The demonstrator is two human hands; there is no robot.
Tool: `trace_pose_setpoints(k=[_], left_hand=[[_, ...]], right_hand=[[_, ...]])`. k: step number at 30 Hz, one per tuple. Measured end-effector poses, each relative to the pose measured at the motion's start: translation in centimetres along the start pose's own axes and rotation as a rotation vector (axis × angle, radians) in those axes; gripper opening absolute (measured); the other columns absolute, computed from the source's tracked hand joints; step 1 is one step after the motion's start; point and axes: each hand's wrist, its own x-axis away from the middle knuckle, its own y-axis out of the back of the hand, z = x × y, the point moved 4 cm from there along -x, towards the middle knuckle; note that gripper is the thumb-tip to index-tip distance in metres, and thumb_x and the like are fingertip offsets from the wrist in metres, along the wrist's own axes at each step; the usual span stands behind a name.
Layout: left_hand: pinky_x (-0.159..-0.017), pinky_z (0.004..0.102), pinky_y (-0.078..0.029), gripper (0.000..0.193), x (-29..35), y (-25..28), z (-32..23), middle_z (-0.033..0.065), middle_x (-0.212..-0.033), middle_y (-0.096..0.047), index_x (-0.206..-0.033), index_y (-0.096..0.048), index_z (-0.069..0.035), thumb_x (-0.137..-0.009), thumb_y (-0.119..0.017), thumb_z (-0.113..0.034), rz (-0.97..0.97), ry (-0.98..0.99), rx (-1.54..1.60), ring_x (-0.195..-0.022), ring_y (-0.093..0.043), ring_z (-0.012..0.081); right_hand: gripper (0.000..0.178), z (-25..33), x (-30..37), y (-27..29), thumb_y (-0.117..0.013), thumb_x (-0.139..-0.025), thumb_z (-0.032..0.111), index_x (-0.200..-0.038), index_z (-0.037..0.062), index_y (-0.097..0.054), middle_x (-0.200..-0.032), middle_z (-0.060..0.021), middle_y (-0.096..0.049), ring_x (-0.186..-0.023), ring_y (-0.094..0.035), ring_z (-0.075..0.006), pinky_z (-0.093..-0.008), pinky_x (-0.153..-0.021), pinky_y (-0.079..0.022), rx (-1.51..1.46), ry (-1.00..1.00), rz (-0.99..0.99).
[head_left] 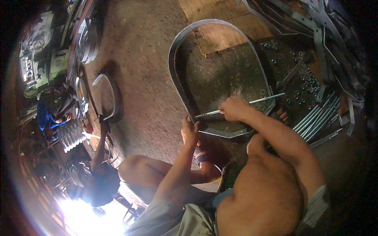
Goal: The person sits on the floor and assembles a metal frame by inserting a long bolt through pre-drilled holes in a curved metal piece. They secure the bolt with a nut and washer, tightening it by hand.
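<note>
On the floor in front of me lies a large bent metal hoop (172, 61), rounded at its far end and angled at its near end. A long metal rod (260, 99) crosses the hoop, its right end sticking out past the right side. My right hand (235, 109) is closed around this rod left of its middle. My left hand (190, 131) is closed at the hoop's left side, by the rod's left end. Its fingertips partly hide that joint, so any small part there cannot be made out.
Several loose rods (321, 118) lie at the right, near scattered nuts (309, 84) and a wrench (289, 74). Flat metal bars (323, 43) are piled beyond. A cardboard sheet (224, 37) lies under the hoop's far end. At left, another person's arm (101, 141) reaches to a curved strip (114, 92).
</note>
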Motion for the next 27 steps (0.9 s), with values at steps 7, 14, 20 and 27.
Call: trace_pose_setpoints(k=[7, 14, 20, 27], left_hand=[[-0.078, 0.0337, -0.051, 0.031, 0.6, -0.5, 0.2, 0.0145, -0.092, -0.072, -0.107, -0.067, 0.0, -0.082, -0.075, -0.017, -0.102, 0.047, 0.252, -0.083, -0.067, 0.0191], [-0.08, 0.0344, -0.051, 0.035, 0.5, -1.3, 1.1, 0.0152, -0.098, -0.071, -0.108, -0.065, 0.002, -0.079, -0.077, -0.012, -0.16, 0.325, 0.318, -0.087, -0.067, 0.0234], [-0.079, 0.0409, -0.051, 0.034, 1.0, -1.1, 2.2, 0.0198, -0.095, -0.067, -0.106, -0.059, 0.001, -0.077, -0.071, -0.014, -0.156, 0.172, 0.139, -0.09, -0.066, 0.0335], [-0.08, 0.0422, -0.05, 0.027, 2.0, -1.1, 1.4, 0.0183, -0.092, -0.065, -0.103, -0.056, 0.0, -0.078, -0.064, -0.009, -0.278, 0.17, 0.192, -0.087, -0.065, 0.0338]], right_hand=[[0.02, -0.2, -1.0, -0.1, -0.06, -0.08, 0.02, -0.099, 0.0165, -0.067, -0.095, -0.0114, -0.067, -0.089, -0.068, -0.033, -0.0467, -0.075, -0.054, 0.223, 0.327, -0.386], [0.022, -0.1, -1.7, 1.4, -0.065, -0.076, 0.018, -0.096, 0.0153, -0.073, -0.095, -0.0104, -0.072, -0.092, -0.07, -0.0313, -0.046, -0.078, -0.056, 0.18, 0.094, -0.039], [0.02, 0.8, -1.5, 0.7, -0.065, -0.075, 0.017, -0.093, 0.0161, -0.074, -0.092, -0.0112, -0.073, -0.09, -0.07, -0.0311, -0.0456, -0.079, -0.055, 0.232, 0.071, -0.089], [0.016, -0.2, -0.9, -0.3, -0.061, -0.078, 0.018, -0.089, 0.0149, -0.072, -0.088, -0.0138, -0.071, -0.086, -0.069, -0.0346, -0.0478, -0.075, -0.054, 0.035, 0.065, -0.167]])
